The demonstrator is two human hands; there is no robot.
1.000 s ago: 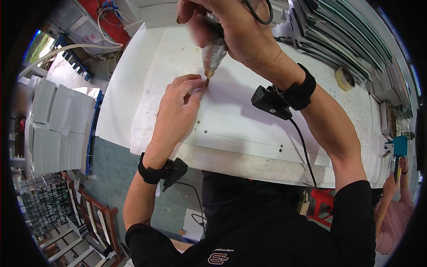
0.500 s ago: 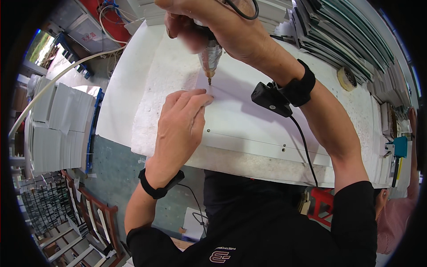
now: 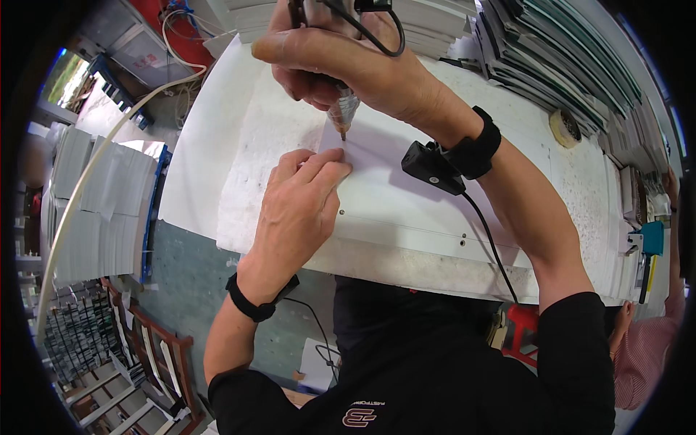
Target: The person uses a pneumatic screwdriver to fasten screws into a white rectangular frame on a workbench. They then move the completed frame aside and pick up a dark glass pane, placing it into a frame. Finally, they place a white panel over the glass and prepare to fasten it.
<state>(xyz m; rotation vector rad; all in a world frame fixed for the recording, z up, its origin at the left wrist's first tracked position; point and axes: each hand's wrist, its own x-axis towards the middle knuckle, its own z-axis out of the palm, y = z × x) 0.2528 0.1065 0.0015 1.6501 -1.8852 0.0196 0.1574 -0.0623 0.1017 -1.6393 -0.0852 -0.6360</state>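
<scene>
My right hand (image 3: 341,61) is wrapped round an upright power screwdriver (image 3: 345,112) with a silvery, tapered nose. Its thin bit points down and meets, or nearly meets, a flat white panel (image 3: 413,199); the exact contact is hard to make out. The upper body of the tool is partly hidden by my fingers and cut off by the picture's top edge. Just below the bit, my left hand (image 3: 293,203) lies on the panel, fingers stretched out and slightly bent, holding nothing. Small dark holes or screws (image 3: 462,240) show along the panel's near edge.
The worktable (image 3: 196,159) carries stacked sheets (image 3: 565,58) at the back right and a roll of tape (image 3: 565,128). Wrapped stacks (image 3: 105,206) stand left, beside a pale hose (image 3: 80,181). A teal-handled tool (image 3: 652,239) and another person's sleeve (image 3: 645,362) are at right.
My right hand and wrist have shifted slightly left and down, with the screwdriver tilted a little differently. The pale hose at left has swung. My left hand stays nearly in place.
</scene>
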